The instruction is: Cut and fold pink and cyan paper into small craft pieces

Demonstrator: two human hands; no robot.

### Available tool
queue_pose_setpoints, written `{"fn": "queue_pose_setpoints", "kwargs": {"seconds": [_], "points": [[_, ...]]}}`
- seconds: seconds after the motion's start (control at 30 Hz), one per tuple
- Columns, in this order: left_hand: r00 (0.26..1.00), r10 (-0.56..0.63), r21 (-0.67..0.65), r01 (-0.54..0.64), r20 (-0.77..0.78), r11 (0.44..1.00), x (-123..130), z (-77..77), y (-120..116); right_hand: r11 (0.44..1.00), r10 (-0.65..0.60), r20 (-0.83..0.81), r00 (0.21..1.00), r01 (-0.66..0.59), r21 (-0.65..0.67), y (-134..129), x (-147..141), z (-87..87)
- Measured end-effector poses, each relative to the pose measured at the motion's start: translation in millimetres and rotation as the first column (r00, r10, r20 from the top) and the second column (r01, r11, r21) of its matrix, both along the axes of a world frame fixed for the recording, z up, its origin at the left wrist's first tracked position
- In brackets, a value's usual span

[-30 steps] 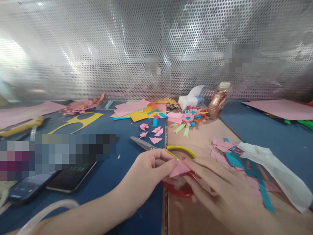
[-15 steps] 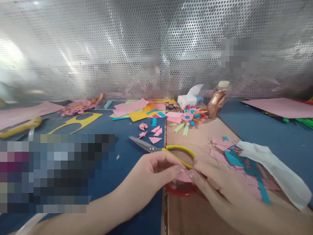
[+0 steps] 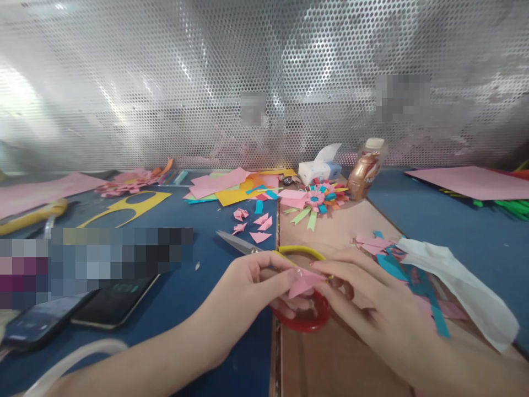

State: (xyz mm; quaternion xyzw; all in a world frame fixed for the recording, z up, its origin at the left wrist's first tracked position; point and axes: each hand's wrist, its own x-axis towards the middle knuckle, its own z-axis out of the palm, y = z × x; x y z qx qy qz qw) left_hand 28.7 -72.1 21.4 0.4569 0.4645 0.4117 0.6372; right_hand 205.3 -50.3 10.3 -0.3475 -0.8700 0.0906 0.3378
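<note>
Bright, cool light glints in white streaks off the perforated metal wall (image 3: 198,82), washing out to glare at far left, while the wide view stretches the edges, the right hand (image 3: 372,298) looks slightly soft, and blocky pixelation masks patches at left and on the wall.

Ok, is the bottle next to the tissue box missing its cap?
No, a whitish cap sits on top of the bottle beside the tissue box.
</note>
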Motion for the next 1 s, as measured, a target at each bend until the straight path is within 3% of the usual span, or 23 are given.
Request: {"fn": "queue_pose_setpoints", "kwargs": {"seconds": [0.17, 0.37, 0.53, 1.0], "points": [[0.998, 0.001, -0.051, 0.003, 0.07, 0.999, 1, -0.5, -2, 0.998, 0.06, 0.016, 0.998, -0.061, 0.022, -1, 4, -1.5], [0.991, 0.021, -0.073, -0.011, 0.129, 0.997, 1, -5.1, -3, 0.976, -0.058, 0.013, 0.998, 0.054, 0.213, -9, 0, 0.0], [0.989, 0.011, -0.058, -0.002, 0.148, 0.998, 4, -6.2, -3, 0.953, -0.064, -0.064, 0.996, 0.08, 0.292, -12, -4, 2.2], [0.98, 0.017, -0.056, -0.006, 0.198, 0.998, 4, -3.1, -4, 0.93, -0.009, -0.011, 1.0, 0.012, 0.368, -9, -4, 6.0]]}}
